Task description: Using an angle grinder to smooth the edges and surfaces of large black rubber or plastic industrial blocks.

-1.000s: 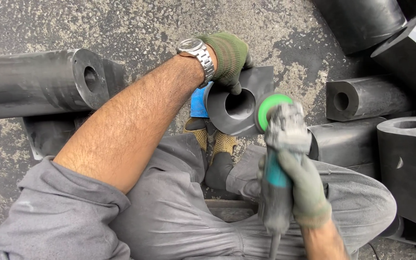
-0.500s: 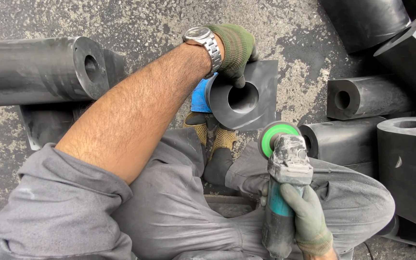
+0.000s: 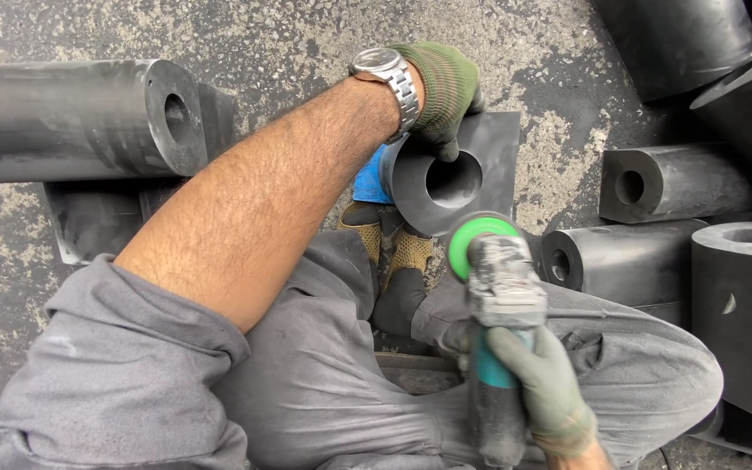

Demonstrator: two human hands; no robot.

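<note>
Left hand [image 3: 441, 96] grips the rubber block [image 3: 446, 178] rim; right hand [image 3: 546, 387] wraps the grinder [image 3: 498, 305]. Hold block steady, disc flat.

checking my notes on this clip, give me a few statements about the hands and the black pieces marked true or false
1. The left hand grips the rim of the black hollow piece. True.
2. The right hand holds an angle grinder with a green disc. True.
3. The green disc is inside the piece's hole. False: it sits below the piece, at its lower edge.
4. Both hands are bare. False: both wear gloves.
5. A wristwatch is on the left wrist. True.
</note>
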